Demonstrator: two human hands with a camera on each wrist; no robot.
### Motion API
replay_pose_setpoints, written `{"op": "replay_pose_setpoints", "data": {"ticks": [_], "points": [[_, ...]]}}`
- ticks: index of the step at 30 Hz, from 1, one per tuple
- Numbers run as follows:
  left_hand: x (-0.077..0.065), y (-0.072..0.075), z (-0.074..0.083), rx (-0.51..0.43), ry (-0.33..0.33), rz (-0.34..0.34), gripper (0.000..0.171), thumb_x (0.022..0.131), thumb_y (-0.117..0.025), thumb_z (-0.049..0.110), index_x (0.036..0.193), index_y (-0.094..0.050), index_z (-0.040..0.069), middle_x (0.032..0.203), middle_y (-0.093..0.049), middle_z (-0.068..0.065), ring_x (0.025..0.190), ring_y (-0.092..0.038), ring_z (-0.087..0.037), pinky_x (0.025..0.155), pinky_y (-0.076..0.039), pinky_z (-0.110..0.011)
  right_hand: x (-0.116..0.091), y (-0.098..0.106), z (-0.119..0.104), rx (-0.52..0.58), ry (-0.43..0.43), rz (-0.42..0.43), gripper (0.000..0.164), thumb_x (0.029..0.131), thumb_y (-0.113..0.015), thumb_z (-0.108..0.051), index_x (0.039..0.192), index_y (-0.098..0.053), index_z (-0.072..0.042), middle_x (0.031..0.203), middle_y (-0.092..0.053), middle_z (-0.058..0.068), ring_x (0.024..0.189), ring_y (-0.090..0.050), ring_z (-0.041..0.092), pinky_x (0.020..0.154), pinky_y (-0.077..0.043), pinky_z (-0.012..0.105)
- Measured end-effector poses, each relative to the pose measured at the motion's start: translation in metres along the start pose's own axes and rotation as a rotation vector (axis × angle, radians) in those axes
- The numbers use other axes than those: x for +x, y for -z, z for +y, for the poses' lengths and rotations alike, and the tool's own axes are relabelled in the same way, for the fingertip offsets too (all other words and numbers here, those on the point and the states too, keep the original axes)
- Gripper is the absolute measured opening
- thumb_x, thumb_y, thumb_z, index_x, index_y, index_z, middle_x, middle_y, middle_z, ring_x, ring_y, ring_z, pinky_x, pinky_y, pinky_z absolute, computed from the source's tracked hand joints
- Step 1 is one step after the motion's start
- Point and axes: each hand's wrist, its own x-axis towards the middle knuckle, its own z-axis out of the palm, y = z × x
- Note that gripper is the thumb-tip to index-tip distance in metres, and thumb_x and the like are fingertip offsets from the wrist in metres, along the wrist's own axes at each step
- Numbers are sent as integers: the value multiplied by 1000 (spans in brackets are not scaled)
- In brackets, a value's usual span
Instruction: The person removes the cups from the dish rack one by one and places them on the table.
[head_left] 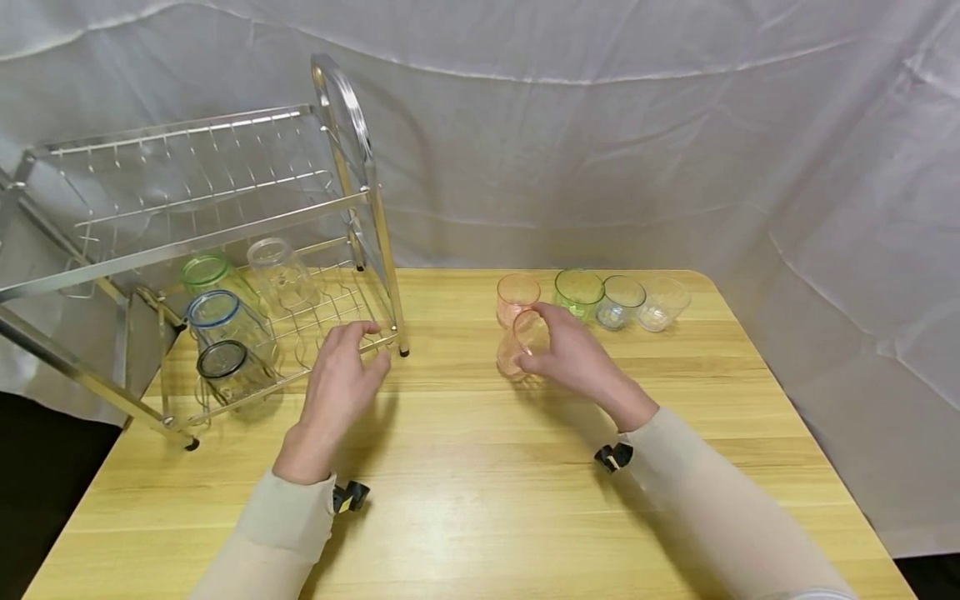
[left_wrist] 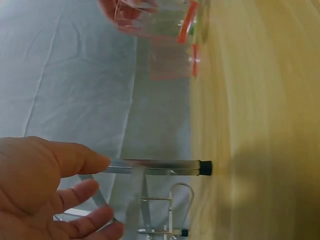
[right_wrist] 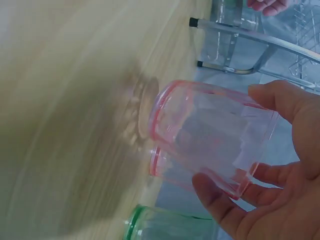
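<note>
Two hands are out over the wooden table [head_left: 465, 492]: the right hand [head_left: 576, 350] pinches a pink glass [right_wrist: 215, 130] between thumb and fingers, near a second pink glass [head_left: 517, 292]; whether it touches the wood I can't tell. Beyond stands a green glass [head_left: 579, 293]. The left hand [head_left: 336, 379], thumb and fingers spread, hangs near the metal rack [head_left: 187, 244], whose lower shelf bears four glasses [head_left: 232, 332].
</note>
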Motion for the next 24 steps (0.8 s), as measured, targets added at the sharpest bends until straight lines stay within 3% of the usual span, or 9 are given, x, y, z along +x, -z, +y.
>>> {"op": "replay_pose_setpoints", "data": {"ticks": [2, 7, 14, 24], "points": [[0, -1, -3, 14, 13, -19, 49, 101, -63, 21, 147, -54, 5, 153, -46, -28, 133, -52, -48, 107, -47, -65, 3, -1, -1, -54, 17, -1, 89, 85, -83, -35, 158, -42, -4, 158, -47, 22, 146, -45, 45, 123, -35, 60], [0, -4, -6, 25, 29, -45, 52, 102, -63, 22, 149, -51, 6, 155, -44, -28, 129, -55, -48, 103, -49, -65, 8, -4, -2, -118, 21, 6, 86, 86, -79, -40, 157, -44, -5, 154, -50, 21, 143, -47, 44, 122, -35, 60], [0, -5, -6, 40, 30, -62, 52, 101, -65, 23, 148, -52, 6, 153, -46, -28, 116, -60, -44, 101, -50, -64, 14, -7, 1, -127, -8, 12, 84, 88, -78, -45, 156, -47, -7, 153, -52, 20, 140, -47, 47, 117, -41, 60], [0, -5, -6, 52, 29, -63, 51, 101, -65, 23, 148, -53, 6, 151, -48, -28, 122, -58, -47, 103, -48, -66, 16, -11, 3, -113, -14, 7, 89, 87, -78, -49, 159, -44, -9, 149, -52, 21, 136, -49, 45, 115, -43, 61]]}}
